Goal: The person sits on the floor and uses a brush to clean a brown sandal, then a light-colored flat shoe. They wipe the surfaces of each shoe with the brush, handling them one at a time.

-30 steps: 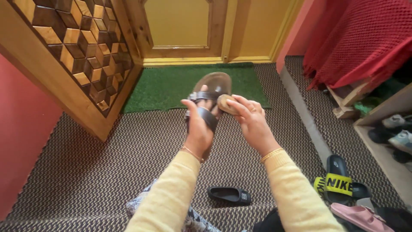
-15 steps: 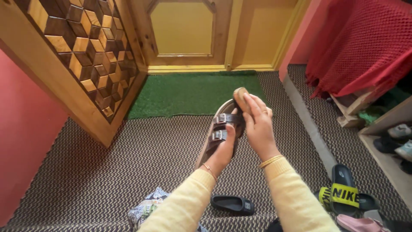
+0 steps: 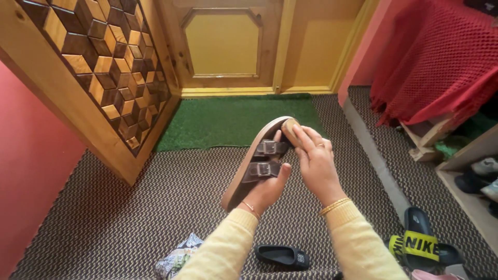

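Above the woven floor mat (image 3: 155, 218), two hands work on a brown two-strap sandal (image 3: 257, 161).

Left hand (image 3: 267, 189) grasps the sandal from beneath, its grip clenched around the sole with the thumb by the lower buckle, holding it tilted on edge. Right hand (image 3: 314, 161) has its grip closed on a small tan brush (image 3: 289, 128), pressed against the sandal's upper end. Beyond lies a green grass mat (image 3: 228, 122) before a yellow door (image 3: 223, 41); a black slipper (image 3: 280, 255) lies near the sleeves, a black-and-yellow slide (image 3: 420, 241) to the right.
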